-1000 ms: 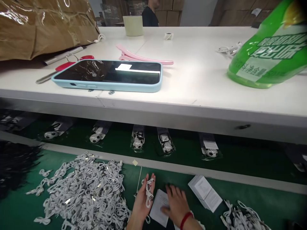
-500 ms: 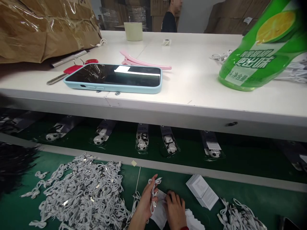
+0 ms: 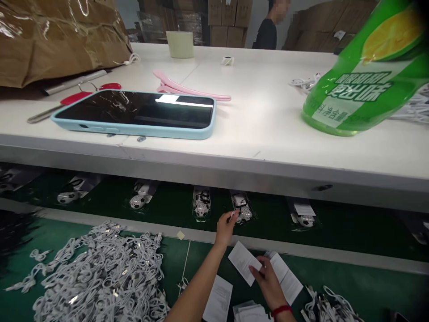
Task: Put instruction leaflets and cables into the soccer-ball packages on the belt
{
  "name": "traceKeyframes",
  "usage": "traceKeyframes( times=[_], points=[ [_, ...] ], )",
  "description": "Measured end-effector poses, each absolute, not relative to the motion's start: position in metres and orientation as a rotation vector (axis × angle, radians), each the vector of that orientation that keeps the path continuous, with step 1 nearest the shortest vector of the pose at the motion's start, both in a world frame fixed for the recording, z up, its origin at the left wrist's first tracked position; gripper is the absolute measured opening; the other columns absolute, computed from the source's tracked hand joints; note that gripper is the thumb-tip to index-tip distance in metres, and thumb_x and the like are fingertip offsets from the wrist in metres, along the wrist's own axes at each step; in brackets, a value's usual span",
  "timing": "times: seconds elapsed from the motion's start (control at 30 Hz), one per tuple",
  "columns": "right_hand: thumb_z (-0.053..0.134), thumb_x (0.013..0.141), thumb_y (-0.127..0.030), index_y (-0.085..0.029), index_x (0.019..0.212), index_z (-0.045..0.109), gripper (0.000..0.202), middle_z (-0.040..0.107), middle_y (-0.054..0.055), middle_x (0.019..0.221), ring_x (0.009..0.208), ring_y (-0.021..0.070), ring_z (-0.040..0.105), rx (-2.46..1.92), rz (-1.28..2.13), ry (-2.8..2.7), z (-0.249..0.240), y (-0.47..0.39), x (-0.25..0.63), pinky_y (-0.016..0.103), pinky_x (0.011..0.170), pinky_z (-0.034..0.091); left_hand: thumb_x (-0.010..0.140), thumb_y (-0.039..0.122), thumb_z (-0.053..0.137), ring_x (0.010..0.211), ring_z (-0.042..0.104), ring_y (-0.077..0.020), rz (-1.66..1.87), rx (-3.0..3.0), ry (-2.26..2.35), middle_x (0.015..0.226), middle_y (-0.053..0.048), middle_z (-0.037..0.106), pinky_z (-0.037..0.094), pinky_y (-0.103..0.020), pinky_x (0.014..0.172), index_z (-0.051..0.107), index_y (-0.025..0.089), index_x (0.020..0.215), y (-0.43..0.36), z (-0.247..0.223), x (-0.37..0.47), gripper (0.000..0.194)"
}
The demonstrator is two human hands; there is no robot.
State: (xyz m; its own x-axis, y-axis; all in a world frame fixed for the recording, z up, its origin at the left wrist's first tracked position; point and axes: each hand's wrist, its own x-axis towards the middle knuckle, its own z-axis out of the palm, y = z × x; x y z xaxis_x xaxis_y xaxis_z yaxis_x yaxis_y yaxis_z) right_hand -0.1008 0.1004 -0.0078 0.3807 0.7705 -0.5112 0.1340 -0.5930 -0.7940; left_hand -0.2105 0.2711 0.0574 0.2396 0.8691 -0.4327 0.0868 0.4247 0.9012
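Note:
My left hand (image 3: 227, 227) reaches over the belt edge to a clear pouch with a football-patterned item (image 3: 246, 213). Its fingers are closed near the pouch; what they hold is largely hidden. My right hand (image 3: 266, 278), with a red band at the wrist, pinches a white printed leaflet (image 3: 244, 263). Beside it on the right lies a stack of white leaflets (image 3: 288, 279). Another printed sheet (image 3: 218, 298) lies under my left forearm, and more folded papers (image 3: 251, 311) sit at the bottom edge.
A big heap of white cables (image 3: 103, 277) covers the left; a smaller bundle (image 3: 330, 306) is at lower right. More pouches (image 3: 202, 206) line the dark green belt. The white shelf (image 3: 261, 129) above holds a phone (image 3: 140, 112) and green bottle (image 3: 362, 85). A person stands behind.
My left hand has moved up and forward from the papers to the belt pouch; the cable it held is no longer clearly visible. My right hand has moved right and lifted a leaflet.

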Motion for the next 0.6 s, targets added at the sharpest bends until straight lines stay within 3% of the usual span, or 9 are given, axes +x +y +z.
traceKeyframes(
  times=[0.1,0.17,0.23,0.4,0.6],
  points=[
    [0.046,0.075,-0.068,-0.021,0.123,0.040,0.067,0.059,-0.001,0.063,0.063,0.0231,0.060,-1.980,1.176,-0.656,0.013,0.094,-0.097,0.033,0.064,0.046,0.080,0.030,0.064,0.099,0.054,-0.0221,0.683,1.222,1.244,0.098,-0.003,0.062,0.041,-0.029,0.087,0.067,0.025,0.100,0.303,0.054,-0.181,0.020],
    [0.047,0.077,-0.068,-0.022,0.121,0.046,0.064,0.060,0.000,0.063,0.063,0.0233,0.060,-1.981,1.184,-0.655,0.027,0.094,-0.089,0.033,0.063,0.046,0.080,0.021,0.063,0.110,0.049,-0.0257,0.658,1.307,1.261,0.098,-0.005,0.062,0.038,-0.033,0.094,0.067,0.024,0.090,0.317,0.047,-0.167,0.012],
    [0.049,0.076,-0.068,-0.022,0.111,0.053,0.058,0.065,0.004,0.073,0.071,0.0245,0.062,-1.960,1.228,-0.650,0.039,0.097,-0.077,0.032,0.065,0.048,0.078,0.014,0.063,0.115,0.045,-0.0273,0.631,1.352,1.254,0.092,-0.007,0.061,0.038,-0.033,0.095,0.065,0.022,0.076,0.324,0.039,-0.159,0.009],
    [0.050,0.077,-0.066,-0.021,0.105,0.056,0.053,0.068,0.011,0.097,0.084,0.0264,0.063,-1.918,1.257,-0.661,0.051,0.109,-0.051,0.031,0.070,0.051,0.070,0.010,0.069,0.112,0.047,-0.0294,0.618,1.315,1.185,0.075,-0.008,0.054,0.045,-0.029,0.082,0.050,0.022,0.051,0.317,0.021,-0.161,0.029],
    [0.044,0.084,-0.060,-0.018,0.110,0.057,0.051,0.067,0.009,0.088,0.075,0.0239,0.062,-2.021,0.901,-0.927,0.052,0.138,-0.021,0.032,0.063,0.050,0.067,0.017,0.074,0.106,0.053,-0.0255,0.690,1.044,1.103,0.086,-0.007,0.055,0.046,-0.025,0.082,0.062,0.022,0.066,0.305,0.025,-0.168,0.014]
  ],
)
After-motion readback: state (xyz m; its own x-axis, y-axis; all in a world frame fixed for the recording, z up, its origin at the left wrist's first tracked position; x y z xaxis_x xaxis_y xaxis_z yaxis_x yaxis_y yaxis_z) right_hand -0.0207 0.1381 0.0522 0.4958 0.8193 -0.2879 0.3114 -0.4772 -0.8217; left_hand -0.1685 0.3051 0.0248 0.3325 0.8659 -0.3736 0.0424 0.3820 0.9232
